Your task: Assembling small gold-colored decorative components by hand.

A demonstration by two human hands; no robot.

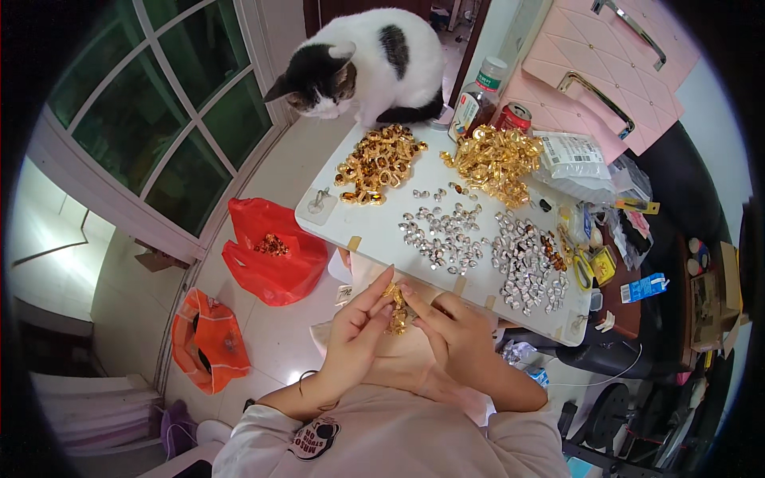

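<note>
Gold-coloured small piece [396,307], pinched between fingertips of left hand [356,334] and right hand [456,338], each grip closed narrow on it, just short of the worktop's [351,211] near edge. Silver pieces [446,235], scattered mid-worktop; denser silver heap [526,267] toward the near right corner. Gold heaps, two: far left [378,163], far centre [494,163]. Black-and-white cat [366,64], seated at the far edge. Red bag [275,255], on the floor, left.

table: white top [374,231], tilted in view
far left: cat [366,60], gold pile [378,163]
far right: gold pile [494,163], bottle [476,99], can [514,117]
near: silver pcs [478,243]
</note>
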